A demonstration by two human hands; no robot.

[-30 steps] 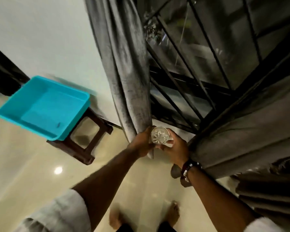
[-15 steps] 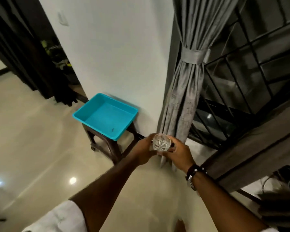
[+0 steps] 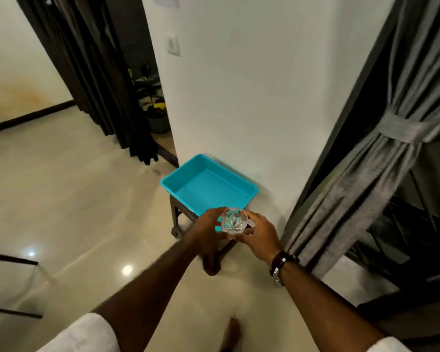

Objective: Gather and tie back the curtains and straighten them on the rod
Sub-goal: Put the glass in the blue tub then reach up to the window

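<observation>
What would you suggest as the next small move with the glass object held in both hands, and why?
Probably lower the cut-glass object into the turquoise tray on the stool. The left hand and right hand both grip it just over the tray's near edge, and the grey curtain already wears its tie-back band.

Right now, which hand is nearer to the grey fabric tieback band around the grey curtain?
Right. The right hand holds the cut-glass tumbler on the side toward the grey fabric tieback band; the left hand grips the tumbler's far side, farther off.
</observation>
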